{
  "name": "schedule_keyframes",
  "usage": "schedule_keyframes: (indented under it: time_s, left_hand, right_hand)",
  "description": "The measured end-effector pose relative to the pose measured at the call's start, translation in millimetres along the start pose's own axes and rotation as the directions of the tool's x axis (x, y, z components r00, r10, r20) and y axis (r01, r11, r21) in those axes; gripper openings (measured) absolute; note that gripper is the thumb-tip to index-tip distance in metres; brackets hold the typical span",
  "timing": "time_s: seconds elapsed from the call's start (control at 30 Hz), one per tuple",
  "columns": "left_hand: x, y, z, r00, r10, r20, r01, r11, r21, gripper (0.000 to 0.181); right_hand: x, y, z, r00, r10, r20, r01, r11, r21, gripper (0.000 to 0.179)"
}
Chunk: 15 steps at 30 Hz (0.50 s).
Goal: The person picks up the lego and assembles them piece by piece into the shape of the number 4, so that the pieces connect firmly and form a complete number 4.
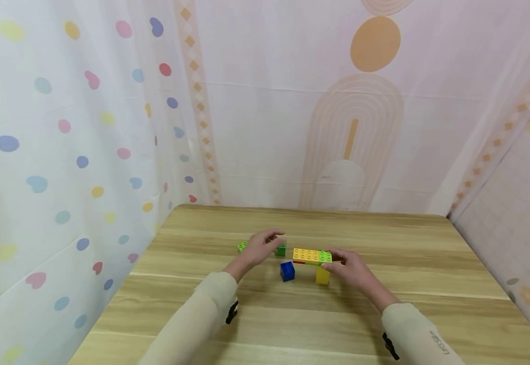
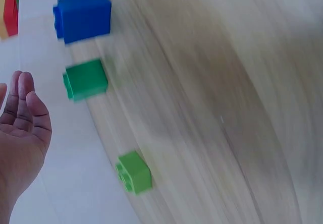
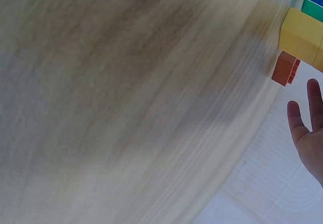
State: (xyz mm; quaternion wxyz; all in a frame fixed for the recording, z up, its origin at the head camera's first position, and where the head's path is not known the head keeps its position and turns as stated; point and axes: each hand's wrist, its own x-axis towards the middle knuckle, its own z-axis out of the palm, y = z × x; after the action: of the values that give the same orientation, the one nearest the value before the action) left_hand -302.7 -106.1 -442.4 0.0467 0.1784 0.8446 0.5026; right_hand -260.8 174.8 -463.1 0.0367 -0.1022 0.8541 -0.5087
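left hand (image 1: 260, 246) loose above green block (image 1: 281, 250), right hand (image 1: 352, 268) in pinch on lime block (image 1: 325, 256)

The head view looks from high on the near side, forward and down across the bench (image 1: 429, 253) to the far curtain (image 1: 265, 126). The wrist views, low, close and tipped off level, face far past the left fingers (image 2: 23, 100) and right fingers (image 3: 314, 98); both catch the blue block (image 2: 86, 17).
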Motion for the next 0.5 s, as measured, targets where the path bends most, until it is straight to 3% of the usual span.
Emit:
schedule_keyframes:
  time_s: [0.07,0.23,0.5]
  left_hand:
    - [-0.6,-4.2,-5.7,1.000,0.000,-0.025,0.000,1.000,-0.028,0.038]
    - [-3.2,-14.4,-13.9,0.997,-0.020,-0.069,0.021,1.000,0.022,0.035]
    - [-11.0,-32.5,-12.2,0.996,-0.076,-0.042,0.078,0.996,0.053,0.037]
  right_hand:
    - [-0.4,0.8,0.2,1.000,0.001,-0.009,-0.001,1.000,-0.003,0.045]
    - [-2.3,0.8,1.8,1.000,-0.014,-0.023,0.014,1.000,-0.010,0.043]
    - [-4.7,-2.2,8.8,0.996,-0.028,-0.080,0.028,1.000,-0.001,0.040]
